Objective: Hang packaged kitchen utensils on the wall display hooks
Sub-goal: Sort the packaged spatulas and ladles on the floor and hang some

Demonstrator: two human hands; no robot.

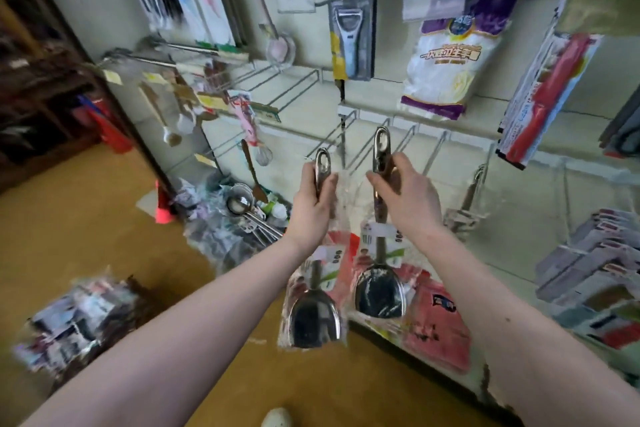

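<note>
Hooks [369, 144] are bare wire ones, sticking out of the wall in a row right in front of the person, who has a packaged scoop in each hand. The left hand [313, 199] has its fingers [330, 184] curled tight round the handle of the left scoop [313, 319]. The right hand [407, 199] has thumb and fingers wrapped around the handle of the right scoop [379, 291].

Both scoops hang bowl down in clear bags with a label card partway down the handle. The right one is held higher, with its hang-hole up against the row of hooks. Can't tell if it's actually touching a wire. The left one sits just beside it, a bit lower and apart from the hooks.

One more bagged utensil [467, 199] hangs on a hook to the right. Higher up the wall there's a peeler [351, 42] and a glove bag [446, 55]. Down on the floor [104, 218] there's a pile of ladles [242, 204] by the wall and a blurry heap of packets [76, 308] to the left.
</note>
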